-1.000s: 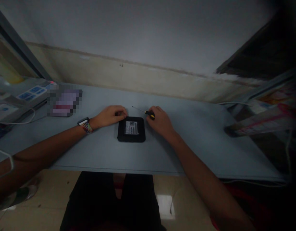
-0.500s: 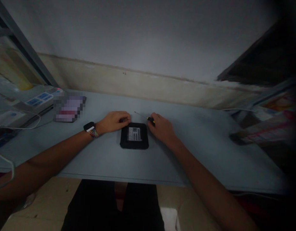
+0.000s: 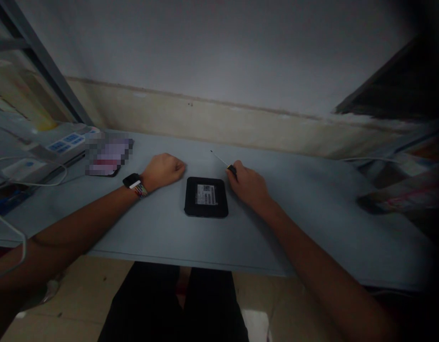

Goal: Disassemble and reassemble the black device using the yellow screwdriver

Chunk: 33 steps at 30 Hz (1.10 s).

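A flat black box (image 3: 205, 210) with rounded corners and a printed white label (image 3: 205, 194) lies on the grey-blue table (image 3: 151, 237) in front of me. To its right, my right hand (image 3: 250, 185) is wrapped round the handle of a screwdriver (image 3: 232, 169). The thin metal shaft points up and to the left, its tip clear of the box. My left hand (image 3: 164, 171) rests on the table left of the box, apart from it, with the fingers curled in. Whether anything is inside those fingers is hidden.
A phone (image 3: 110, 156), partly pixelated, lies at the back left beside a white power strip (image 3: 68, 142) with blue sockets. White cables (image 3: 62, 178) loop at the left edge. A blurred plastic packet (image 3: 394, 202) lies at the right. A wall (image 3: 223, 123) closes off the table's back.
My left hand has drawn away from the box's upper left corner and its fingers have curled tighter. The screwdriver stays in my right hand. The whole view has shifted slightly.
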Motion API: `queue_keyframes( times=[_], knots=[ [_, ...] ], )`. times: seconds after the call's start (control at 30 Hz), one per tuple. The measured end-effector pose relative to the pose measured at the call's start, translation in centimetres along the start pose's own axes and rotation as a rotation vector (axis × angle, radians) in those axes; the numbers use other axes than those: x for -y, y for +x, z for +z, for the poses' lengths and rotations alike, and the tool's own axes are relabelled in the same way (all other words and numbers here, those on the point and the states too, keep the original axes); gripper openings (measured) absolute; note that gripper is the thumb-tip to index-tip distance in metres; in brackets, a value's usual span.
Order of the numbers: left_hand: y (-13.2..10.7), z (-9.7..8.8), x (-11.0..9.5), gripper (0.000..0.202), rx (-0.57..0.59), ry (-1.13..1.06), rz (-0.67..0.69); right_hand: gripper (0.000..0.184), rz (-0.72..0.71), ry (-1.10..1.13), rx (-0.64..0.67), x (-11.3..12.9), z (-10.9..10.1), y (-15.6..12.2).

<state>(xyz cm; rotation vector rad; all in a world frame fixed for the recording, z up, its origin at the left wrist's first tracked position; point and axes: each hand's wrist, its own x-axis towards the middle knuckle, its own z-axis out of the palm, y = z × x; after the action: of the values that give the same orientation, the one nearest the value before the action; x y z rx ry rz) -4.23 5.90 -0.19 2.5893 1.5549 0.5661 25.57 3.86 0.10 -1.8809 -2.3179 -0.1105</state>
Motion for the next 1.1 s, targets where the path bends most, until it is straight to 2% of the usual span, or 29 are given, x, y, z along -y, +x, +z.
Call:
queue_keyframes(
  times=[0.23,0.6,0.9,1.1],
  knots=[
    [0.13,0.59,1.04,0.025,0.011,0.013,0.068,0.042,-0.007,-0.041,0.041,0.14,-0.52,0.08],
    [0.08,0.44,0.89,0.027,-0.003,0.013,0.109,0.043,-0.003,-0.028,0.055,0.34,-0.68,0.11],
    [-0.08,-0.17,0.38,0.027,0.077,-0.003,0.062,0.042,-0.019,-0.022,0.053,0.21,-0.61,0.02],
    [-0.08,-0.27,0.46,0.030,0.084,-0.033,0.098,0.041,-0.033,-0.011,0.055,0.15,-0.61,0.11]
  ],
)
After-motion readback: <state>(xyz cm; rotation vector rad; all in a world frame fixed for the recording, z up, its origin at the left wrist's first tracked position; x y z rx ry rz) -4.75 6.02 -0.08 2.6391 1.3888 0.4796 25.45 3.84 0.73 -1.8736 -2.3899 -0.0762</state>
